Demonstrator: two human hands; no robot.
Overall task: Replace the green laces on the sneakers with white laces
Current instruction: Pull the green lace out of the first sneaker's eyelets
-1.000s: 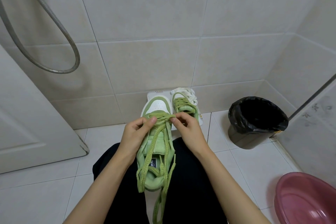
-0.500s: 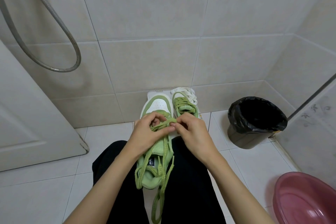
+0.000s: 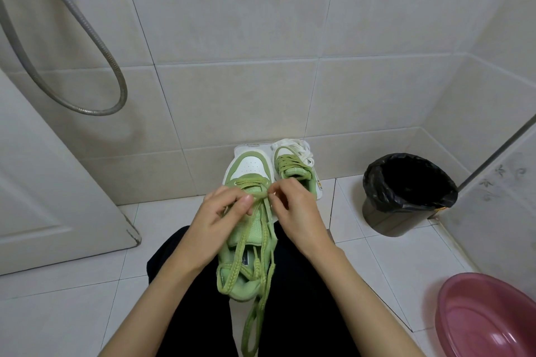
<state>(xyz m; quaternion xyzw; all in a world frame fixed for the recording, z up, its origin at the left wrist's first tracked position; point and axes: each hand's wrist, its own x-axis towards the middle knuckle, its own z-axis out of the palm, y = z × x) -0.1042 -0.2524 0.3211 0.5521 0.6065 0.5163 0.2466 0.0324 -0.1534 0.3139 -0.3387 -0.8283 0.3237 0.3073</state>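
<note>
1. Bathroom tiles, pale on wall and floor (image 3: 75,313), frame the scene as I sit with one green sneaker (image 3: 251,166) on my lap, toe pointing away from me.
2. My left hand (image 3: 220,220) and right hand (image 3: 301,211) meet over the front of the shoe. Each pinches the green lace (image 3: 232,266) where it crosses near the toe, with the fingertips almost touching.
3. A second ago the same hands were set apart, stretching a span of lace between them. They have since closed in on one crossing, and my left thumb now lies over it.
4. Long loose runs of lace trail back across the shoe's opening and hang down between my knees. One row is still threaded beyond my fingers.
5. By my reading, the unthreading of this shoe is nearly done and the last rows by the toe are what remain.
6. On the floor against the wall, the second sneaker (image 3: 293,174) still wears its green lace, with the white laces (image 3: 303,151) bundled just behind it and untouched.
7. A black-lined bin (image 3: 406,197) stands to the right, a pink basin (image 3: 487,319) sits nearer me, and a shower hose (image 3: 116,78) loops at upper left.
</note>
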